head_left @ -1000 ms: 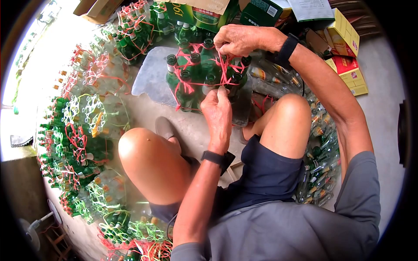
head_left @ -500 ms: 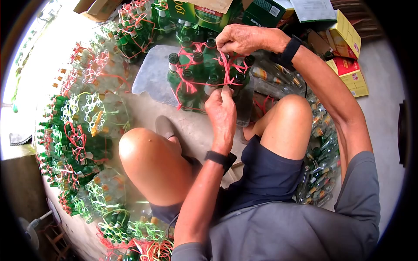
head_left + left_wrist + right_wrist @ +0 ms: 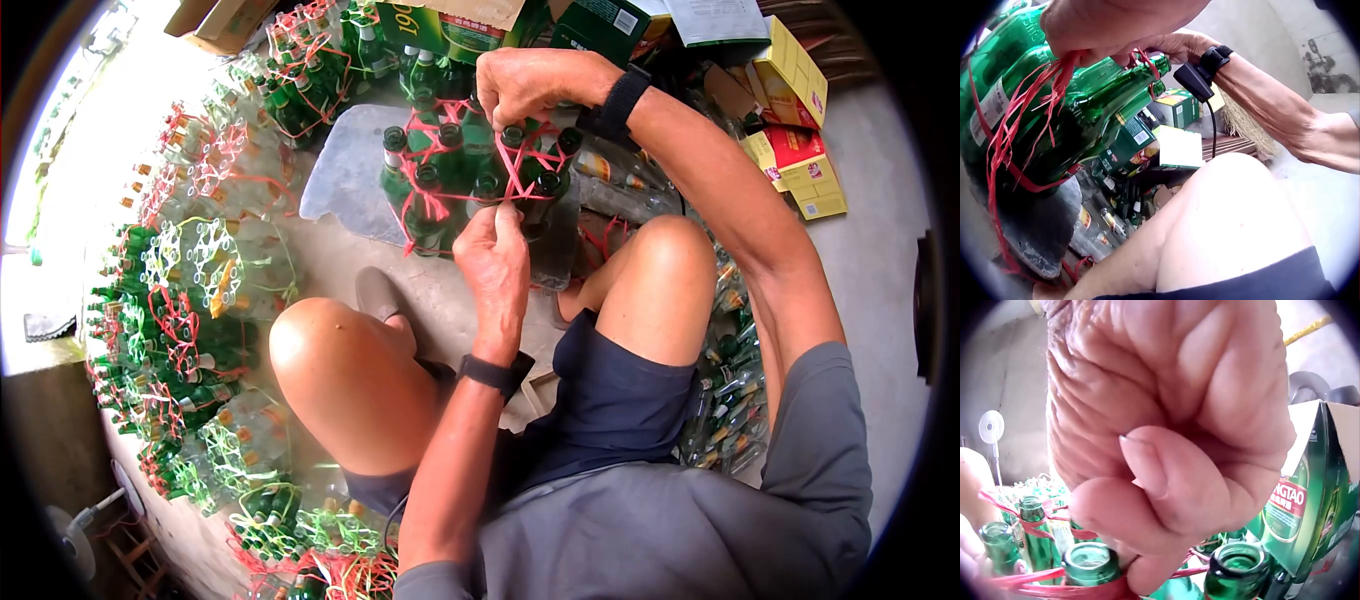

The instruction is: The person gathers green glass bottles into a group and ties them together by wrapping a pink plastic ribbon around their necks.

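A bundle of green glass bottles (image 3: 428, 178) stands on a grey board (image 3: 345, 165), its necks laced together with red plastic string (image 3: 430, 203). At the bundle's near side my left hand (image 3: 495, 265) pinches the string between thumb and finger. Frayed red strands (image 3: 1007, 137) hang below that pinch in the left wrist view. My right hand (image 3: 530, 85) is over the far side of the bundle, its fingers curled around the string. In the right wrist view its curled fingers (image 3: 1166, 481) are right beside a bottle mouth (image 3: 1091, 559) with red string around the neck.
Tied bundles of green and clear bottles (image 3: 215, 260) line the left side. Loose bottles (image 3: 735, 410) lie beyond the right knee. Green cartons (image 3: 600, 30) and yellow boxes (image 3: 800, 165) stand at the back. A white fan (image 3: 991, 428) shows in the right wrist view.
My right hand has shifted left over the bundle, and the string between the hands now slants and crosses. The left hand has moved slightly left and still pinches the string.
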### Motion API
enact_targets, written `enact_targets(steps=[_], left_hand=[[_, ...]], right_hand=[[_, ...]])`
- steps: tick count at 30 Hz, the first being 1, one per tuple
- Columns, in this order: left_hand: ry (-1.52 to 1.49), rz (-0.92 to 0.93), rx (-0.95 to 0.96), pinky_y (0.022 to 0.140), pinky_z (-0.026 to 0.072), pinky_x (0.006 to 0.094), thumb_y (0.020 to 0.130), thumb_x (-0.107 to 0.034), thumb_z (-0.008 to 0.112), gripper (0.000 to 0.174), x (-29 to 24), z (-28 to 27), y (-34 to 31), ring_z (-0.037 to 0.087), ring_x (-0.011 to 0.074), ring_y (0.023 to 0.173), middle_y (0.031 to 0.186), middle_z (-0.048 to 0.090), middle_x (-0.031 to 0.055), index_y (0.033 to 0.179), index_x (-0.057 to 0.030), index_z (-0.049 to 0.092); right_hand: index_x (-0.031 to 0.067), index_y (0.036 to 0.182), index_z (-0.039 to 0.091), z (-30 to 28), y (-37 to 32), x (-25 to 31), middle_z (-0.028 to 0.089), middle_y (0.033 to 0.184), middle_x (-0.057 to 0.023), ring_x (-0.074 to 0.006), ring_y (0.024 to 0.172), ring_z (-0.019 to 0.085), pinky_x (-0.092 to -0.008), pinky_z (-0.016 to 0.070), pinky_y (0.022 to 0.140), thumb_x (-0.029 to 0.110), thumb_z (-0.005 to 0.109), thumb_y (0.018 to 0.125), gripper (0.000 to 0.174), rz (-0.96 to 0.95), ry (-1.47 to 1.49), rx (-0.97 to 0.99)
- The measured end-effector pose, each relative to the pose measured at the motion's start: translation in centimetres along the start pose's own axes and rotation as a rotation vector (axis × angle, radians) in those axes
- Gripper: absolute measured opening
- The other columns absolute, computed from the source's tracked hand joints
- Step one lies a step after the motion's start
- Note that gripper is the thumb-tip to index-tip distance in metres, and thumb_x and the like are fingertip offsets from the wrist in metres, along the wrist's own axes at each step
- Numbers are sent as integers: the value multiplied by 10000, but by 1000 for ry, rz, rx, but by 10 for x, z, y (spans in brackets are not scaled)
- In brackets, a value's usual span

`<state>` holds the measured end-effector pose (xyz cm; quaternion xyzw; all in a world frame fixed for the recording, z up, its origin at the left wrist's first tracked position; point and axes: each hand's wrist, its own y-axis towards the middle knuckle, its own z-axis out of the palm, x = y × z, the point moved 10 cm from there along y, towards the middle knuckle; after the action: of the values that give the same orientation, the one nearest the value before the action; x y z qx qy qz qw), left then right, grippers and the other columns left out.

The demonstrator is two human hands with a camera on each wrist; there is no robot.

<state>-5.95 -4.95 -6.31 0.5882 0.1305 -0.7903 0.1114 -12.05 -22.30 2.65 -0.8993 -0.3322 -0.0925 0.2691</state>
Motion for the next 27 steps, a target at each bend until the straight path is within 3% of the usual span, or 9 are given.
enact_targets(steps=[4, 8, 10, 13, 16, 18, 22, 23, 27], left_hand=[[104, -19, 42, 555, 327, 234, 1022, -139, 641, 252, 1, -10, -2, 437, 18, 628, 692, 562, -71, 863, 27, 743], [82, 41, 66, 573, 382, 246, 1029, -96, 616, 250, -9, -17, 0, 471, 33, 640, 694, 566, -45, 840, 57, 674], [46, 9, 76, 547, 321, 230, 1024, -141, 681, 219, -10, -20, 3, 443, 18, 632, 733, 584, -67, 892, 21, 745], [29, -21, 78, 554, 332, 221, 1021, -137, 682, 213, -11, -23, 5, 454, 18, 631, 736, 604, -59, 891, 18, 747], [96, -7, 89, 552, 340, 219, 1020, -141, 685, 212, -14, -28, 7, 461, 17, 629, 742, 624, -51, 891, 13, 751], [169, 122, 114, 564, 361, 223, 1018, -142, 686, 207, -28, -28, 9, 477, 27, 641, 751, 635, -48, 910, 19, 758], [237, -3, 188, 605, 398, 229, 1013, -161, 692, 229, -33, -29, 12, 504, 41, 677, 771, 656, -42, 912, 30, 767], [240, -1, 170, 563, 388, 240, 997, -151, 700, 250, -39, -30, 13, 494, 29, 629, 688, 603, -58, 842, 43, 729], [288, 28, 227, 520, 338, 239, 988, -134, 690, 231, -52, -30, 16, 450, 15, 595, 674, 583, -72, 834, 31, 739]], right_hand=[[-42, 786, 732, 7, 0, -7, 614, 526, -125, -194, 443, 608, -365, 464, 442, 113, 668, 785, 168, 35, 68, -23], [-48, 795, 710, 4, -18, -3, 609, 546, -141, -308, 516, 638, -413, 518, 526, 226, 637, 833, 286, 54, -23, -133], [-49, 949, 719, 10, -43, 27, 660, 744, -187, -368, 750, 691, -427, 563, 705, 313, 710, 826, 382, -18, -138, -65], [-37, 1204, 611, 24, -76, 39, 609, 1178, -232, -395, 1121, 620, -467, 526, 930, 433, 849, 720, 716, -36, -138, -195], [-23, 1125, 615, 32, -89, 47, 593, 1093, -208, -409, 1084, 622, -479, 535, 900, 304, 809, 750, 534, -22, -176, -437], [-27, 1088, 611, 33, -89, 48, 590, 1086, -207, -413, 1065, 623, -484, 536, 888, 265, 788, 756, 477, -19, -148, -443], [-43, 1001, 602, 36, -90, 47, 585, 1069, -212, -421, 1018, 625, -497, 533, 856, 199, 744, 761, 369, -95, -139, -522], [-48, 983, 601, 38, -91, 47, 586, 1053, -220, -421, 1017, 622, -496, 532, 849, 194, 738, 760, 357, -116, -139, -552], [-22, 910, 680, 39, -88, 46, 633, 1058, -218, -396, 1028, 660, -495, 563, 885, 169, 699, 793, 226, -111, -131, -564]])
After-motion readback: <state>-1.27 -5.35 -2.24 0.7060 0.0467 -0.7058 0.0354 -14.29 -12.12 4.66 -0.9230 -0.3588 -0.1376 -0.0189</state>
